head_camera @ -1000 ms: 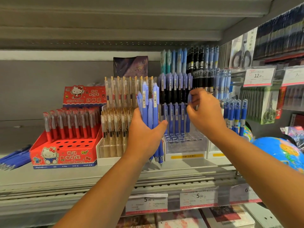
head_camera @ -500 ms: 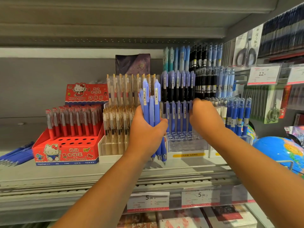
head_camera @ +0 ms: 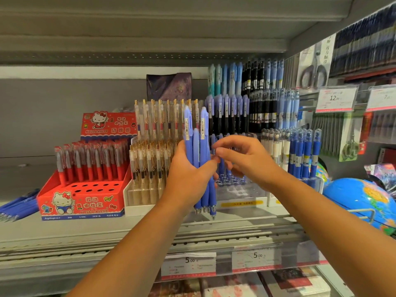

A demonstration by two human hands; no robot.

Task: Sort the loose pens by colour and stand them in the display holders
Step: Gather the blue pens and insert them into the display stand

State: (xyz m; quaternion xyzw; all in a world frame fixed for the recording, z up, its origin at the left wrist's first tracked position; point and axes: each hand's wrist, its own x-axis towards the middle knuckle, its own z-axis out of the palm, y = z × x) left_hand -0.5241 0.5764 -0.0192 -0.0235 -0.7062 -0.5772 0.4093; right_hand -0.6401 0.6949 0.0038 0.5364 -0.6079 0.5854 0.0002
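Nearest, two paper price labels (head_camera: 188, 263) are seen behind a clear strip on the front lip of the grey metal shelf (head_camera: 64, 230). Above the lip, a bundle of blue pens (head_camera: 198, 146) is gripped upright in the left hand (head_camera: 186, 179), fingers and thumb wrapped round the matt barrels, metal tips pointing down. The right hand (head_camera: 244, 159) is held just right of the bundle with its fingers curled and its thumb and forefinger brought together at the bundle's edge; whether a pen is pinched cannot be told.

Much of the clear plastic holder (head_camera: 240, 192) behind is blocked by both hands; a few blue pens are seen standing in its round holes. To its left a white holder (head_camera: 139, 198) is packed with see-through pens (head_camera: 150, 159) fitted with gold clips. Further left, a red cardboard box (head_camera: 81, 202) printed with a cartoon cat carries red pens (head_camera: 90, 161) in its back rows, its front holes left bare. More loose blue pens (head_camera: 17, 207) are laid flat at the far left. On the right, dark blue capped pens (head_camera: 304, 153) are stood upright, and a glossy blue globe (head_camera: 355, 200) is seen near them. At the back, packaged scissors (head_camera: 314, 71) are hung.
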